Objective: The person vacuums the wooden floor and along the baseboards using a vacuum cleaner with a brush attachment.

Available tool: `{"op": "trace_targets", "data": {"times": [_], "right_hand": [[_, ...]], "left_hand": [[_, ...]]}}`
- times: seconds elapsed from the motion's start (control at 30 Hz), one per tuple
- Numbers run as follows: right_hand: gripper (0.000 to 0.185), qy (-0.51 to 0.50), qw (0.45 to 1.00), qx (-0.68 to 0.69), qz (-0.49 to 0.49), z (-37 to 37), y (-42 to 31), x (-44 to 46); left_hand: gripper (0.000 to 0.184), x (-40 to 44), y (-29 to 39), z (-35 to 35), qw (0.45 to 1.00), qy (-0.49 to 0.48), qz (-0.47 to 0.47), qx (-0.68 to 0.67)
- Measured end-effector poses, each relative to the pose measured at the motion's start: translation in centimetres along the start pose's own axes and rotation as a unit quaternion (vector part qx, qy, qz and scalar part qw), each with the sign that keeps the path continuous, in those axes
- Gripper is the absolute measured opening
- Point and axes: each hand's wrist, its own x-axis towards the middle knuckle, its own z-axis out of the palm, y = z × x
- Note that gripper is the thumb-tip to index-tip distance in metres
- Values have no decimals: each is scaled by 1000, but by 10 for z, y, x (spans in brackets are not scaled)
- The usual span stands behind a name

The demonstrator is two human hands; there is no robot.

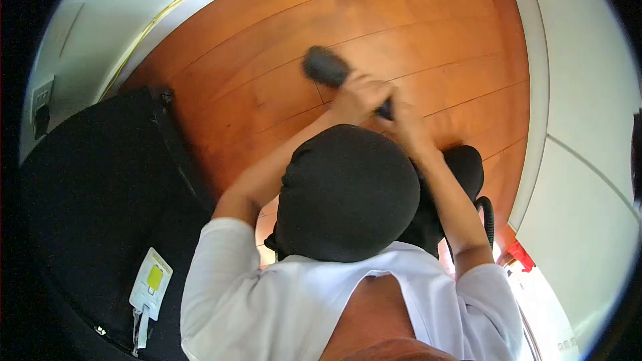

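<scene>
Ahead of my knees, a dark elongated object point(326, 65) with a wide, rounded far end is held over the wooden floor. Blur hides its exact kind. My left hand point(361, 95) is closed around its middle part. At its narrower near end, my right hand point(404, 122) has its fingers closed on it, close beside the left. Part of the object is covered by both hands. Below my forearms are my knees in black trousers point(348, 190), the left one larger in view.
To the left stands a large black fabric-covered piece point(100, 194) with a white tag point(152, 284) on it. A wall with an outlet point(41, 97) is beyond. Wooden floor point(428, 33) stretches ahead, bordered right by white panels point(588, 93). Something red point(520, 256) lies at lower right.
</scene>
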Motion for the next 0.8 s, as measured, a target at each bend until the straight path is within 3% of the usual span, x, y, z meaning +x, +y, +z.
{"op": "trace_targets", "data": {"times": [0.03, 0.1, 0.17, 0.23, 0.3, 0.33, 0.37, 0.43, 0.5, 0.53, 0.63, 0.67, 0.7, 0.77, 0.8], "right_hand": [[52, 93, 995, -24, -18, 2, 27, -9], [50, 54, 972, 72, 219, -45, 29, -10], [45, 112, 943, 169, 264, -74, 33, -13], [41, 135, 934, 218, 248, -80, 41, -25], [43, 131, 922, 281, 231, -70, 44, -50], [49, 70, 918, 291, 259, -58, 46, -64], [52, 99, 915, 286, 267, -48, 26, -76], [51, 17, 918, 265, 295, -42, 10, -96], [46, 24, 958, 182, 219, -27, 4, -112], [44, 37, 956, 171, 234, -28, 6, -112], [40, 97, 944, 145, 279, -38, 24, -98], [37, 167, 932, 143, 290, -37, 45, -93], [35, 228, 923, 103, 292, -42, 77, -86], [25, 274, 874, 200, 349, -81, 136, -75], [20, 298, 857, 262, 329, -105, 154, -70]], "left_hand": [[12, 20, 2, 22, 999, -12, 33, -9], [23, 70, 1, 60, 985, -89, 120, -87], [22, 109, 5, 85, 971, -145, 138, -133], [21, 125, 13, 96, 957, -200, 132, -162], [24, 110, 9, 93, 968, -127, 149, -155], [24, 97, 6, 90, 973, -95, 161, -133], [25, 84, 6, 85, 977, -62, 173, -113], [32, 51, 23, 59, 979, -44, 135, -149], [32, 23, 31, 34, 979, -146, 96, -106], [40, 19, 31, 30, 966, -208, 64, -139], [53, 45, 32, 46, 984, -111, 63, -121], [68, 55, 30, 46, 984, -158, 79, -39], [73, 61, 23, 58, 987, -130, 83, -36], [73, 73, 19, 55, 991, -115, 54, -41], [74, 69, 15, 54, 990, -134, 22, -37]]}}
